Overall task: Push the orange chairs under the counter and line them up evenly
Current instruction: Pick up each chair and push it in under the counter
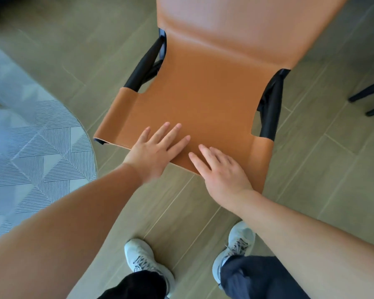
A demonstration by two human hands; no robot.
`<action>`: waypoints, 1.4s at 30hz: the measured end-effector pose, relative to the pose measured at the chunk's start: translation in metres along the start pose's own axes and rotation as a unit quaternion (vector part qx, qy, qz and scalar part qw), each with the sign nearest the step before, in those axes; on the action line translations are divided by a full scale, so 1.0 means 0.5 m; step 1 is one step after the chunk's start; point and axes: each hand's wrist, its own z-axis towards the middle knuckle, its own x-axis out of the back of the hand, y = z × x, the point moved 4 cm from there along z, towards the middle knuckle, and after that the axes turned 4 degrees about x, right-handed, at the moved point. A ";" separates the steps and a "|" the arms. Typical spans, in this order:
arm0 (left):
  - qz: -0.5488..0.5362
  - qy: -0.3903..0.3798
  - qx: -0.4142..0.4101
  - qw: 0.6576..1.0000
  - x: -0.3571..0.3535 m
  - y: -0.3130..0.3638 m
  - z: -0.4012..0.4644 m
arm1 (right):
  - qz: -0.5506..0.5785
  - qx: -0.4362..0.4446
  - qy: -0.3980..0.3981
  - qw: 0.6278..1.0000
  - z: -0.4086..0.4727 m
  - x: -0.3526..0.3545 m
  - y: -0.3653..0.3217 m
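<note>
Left hand (158, 151) and right hand (219, 169) flat, fingers straight, on near edge of chair (203, 93), chair top cropped, neighbouring black legs (369, 98) mostly cut off

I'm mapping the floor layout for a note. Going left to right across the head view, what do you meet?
Patterned rug → left hand → right hand → black chair legs at the right edge. Both hands lie flat on the orange chair.

Bright daylight, soft shadows, slight blur, wide-angle distortion at edges.
</note>
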 end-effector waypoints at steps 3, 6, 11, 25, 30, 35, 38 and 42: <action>0.007 0.015 0.026 1.000 0.096 -0.017 0.019 | 0.004 0.001 0.047 0.999 0.001 0.094 0.033; 0.000 0.036 0.068 0.997 0.187 -0.033 0.039 | 0.000 -0.017 0.053 0.998 0.010 0.181 0.063; -0.023 0.049 0.137 0.989 0.336 -0.051 0.092 | -0.012 -0.048 0.056 0.997 0.036 0.310 0.144; 0.010 0.127 0.023 0.992 0.626 -0.250 0.298 | -0.074 -0.111 0.082 0.988 0.166 0.621 0.333; 0.097 0.049 -0.087 0.990 0.669 -0.333 0.366 | -0.058 -0.128 0.048 0.989 0.197 0.664 0.337; 0.116 0.042 -0.156 0.980 0.707 -0.358 0.412 | -0.054 -0.160 0.078 0.983 0.227 0.727 0.370; 0.089 0.069 -0.150 0.982 0.751 -0.383 0.459 | -0.073 -0.159 0.110 0.978 0.260 0.782 0.409; 0.049 0.055 -0.157 0.985 0.811 -0.410 0.533 | -0.100 -0.149 0.116 0.977 0.308 0.837 0.475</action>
